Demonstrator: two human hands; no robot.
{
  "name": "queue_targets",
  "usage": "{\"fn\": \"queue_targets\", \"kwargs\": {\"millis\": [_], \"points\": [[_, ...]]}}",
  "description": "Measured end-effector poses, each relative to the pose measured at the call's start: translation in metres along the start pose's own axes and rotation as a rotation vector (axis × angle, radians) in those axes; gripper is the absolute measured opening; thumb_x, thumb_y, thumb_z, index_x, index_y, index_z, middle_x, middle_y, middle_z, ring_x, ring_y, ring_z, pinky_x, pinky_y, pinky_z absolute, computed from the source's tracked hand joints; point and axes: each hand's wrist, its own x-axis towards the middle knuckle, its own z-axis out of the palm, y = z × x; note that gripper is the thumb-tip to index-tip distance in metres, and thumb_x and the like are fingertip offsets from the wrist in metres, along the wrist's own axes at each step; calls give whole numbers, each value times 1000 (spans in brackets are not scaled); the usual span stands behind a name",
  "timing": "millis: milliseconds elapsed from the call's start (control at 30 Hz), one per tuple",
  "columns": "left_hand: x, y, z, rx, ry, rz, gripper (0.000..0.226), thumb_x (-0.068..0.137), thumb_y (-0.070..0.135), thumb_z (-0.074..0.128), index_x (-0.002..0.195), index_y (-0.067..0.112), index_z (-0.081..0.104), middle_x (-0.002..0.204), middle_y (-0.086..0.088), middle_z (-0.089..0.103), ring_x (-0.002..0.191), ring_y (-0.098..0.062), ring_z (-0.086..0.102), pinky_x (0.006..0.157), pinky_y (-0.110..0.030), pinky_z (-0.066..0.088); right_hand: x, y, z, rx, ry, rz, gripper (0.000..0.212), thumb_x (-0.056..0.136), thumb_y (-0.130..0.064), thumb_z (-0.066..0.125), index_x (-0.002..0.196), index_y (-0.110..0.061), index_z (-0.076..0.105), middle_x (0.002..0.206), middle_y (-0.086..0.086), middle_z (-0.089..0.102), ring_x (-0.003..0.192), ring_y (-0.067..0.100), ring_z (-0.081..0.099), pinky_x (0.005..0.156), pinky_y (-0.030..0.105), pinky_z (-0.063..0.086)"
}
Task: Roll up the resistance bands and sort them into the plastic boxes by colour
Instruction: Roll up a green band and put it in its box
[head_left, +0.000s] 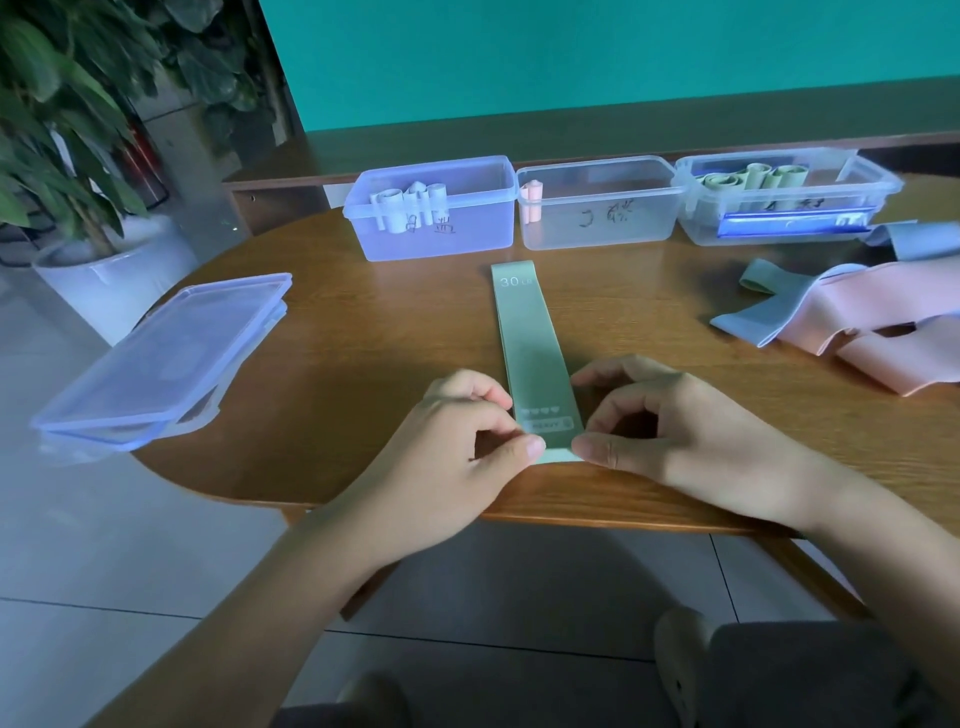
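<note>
Green resistance band (530, 338), marked 30 LB and HEAVY, lies flat and lengthwise on the desk (363, 338) before me, its near end pinched at both corners: my left hand (467, 436) nips the left corner between thumb and curled fingers (532, 447), my right hand (670, 431) does the same on the right. To roll it well I judge I should fold that near edge over tight and square, keep both thumbs level so the roll does not cone, and push evenly toward the far end. Beyond the band stand three plastic boxes in a row: the left box (441, 244) holds about four pale rolls, the middle box (597, 228) one pink roll (531, 200), the right box (779, 218) about four green rolls, where this one belongs. At my right lies a loose heap of unrolled bands (857, 322), at least two pink, two blue and one green; overlap hides an exact count. At my left, two stacked lids (156, 364) overhang the desk edge, perhaps a third beneath them.
</note>
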Motion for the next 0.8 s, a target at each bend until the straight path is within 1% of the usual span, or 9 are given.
{"fn": "queue_targets", "kwargs": {"millis": [133,233,300,367,433,533,667,733,800], "points": [[4,0,-2,8,-14,-63,30,92,51,61,100,25,74,119,19,50,114,1,48,84,-12,44,3,2,0,-20,34,24,21,83,-49,73,73,-30,70,132,-29,47,120,-6,46,88,12,39],[7,-2,-2,-50,34,-51,18,88,46,68,92,29,70,115,19,52,107,-2,56,87,-17,49,3,4,1,44,46,-4,12,82,-42,78,81,-34,69,128,-32,46,118,-12,44,88,7,37],[7,-2,-1,-95,55,-1,8,87,38,72,90,32,68,109,19,56,103,-4,58,85,-17,50,2,6,1,92,42,-75,11,83,-37,79,89,-39,70,127,-31,48,121,-13,44,94,6,33],[6,1,0,-91,49,37,3,89,30,72,91,32,71,101,20,59,99,-3,58,76,-10,45,1,7,1,90,13,-143,11,85,-36,76,92,-43,72,126,-30,50,127,-7,45,102,13,33],[5,3,1,-82,40,73,7,90,23,71,92,30,74,92,20,62,93,-4,59,70,-8,43,0,8,1,59,-4,-184,10,87,-39,71,94,-45,73,126,-29,51,129,-1,45,105,23,35],[5,2,2,-35,43,131,11,92,18,69,94,27,76,90,18,64,91,-5,61,71,-8,43,-1,11,1,-16,-1,-226,14,89,-43,64,99,-47,73,127,-27,52,129,3,46,105,32,40],[4,-3,3,7,50,202,11,95,19,67,98,23,77,94,15,65,93,-5,61,75,-9,43,-2,12,2,-50,27,-248,22,85,-53,62,101,-44,74,127,-27,50,129,3,45,106,33,43],[3,-2,3,2,54,205,9,91,28,70,96,24,77,92,16,64,90,-7,61,73,-11,44,-2,11,4,-33,37,-248,26,80,-58,65,99,-43,74,126,-27,51,129,3,46,106,35,43],[2,-2,3,2,78,194,13,86,36,73,94,26,76,88,18,63,87,-7,61,71,-12,46,-2,12,6,-41,66,-270,23,82,-54,67,97,-40,75,125,-23,52,127,3,49,106,34,44]]}}
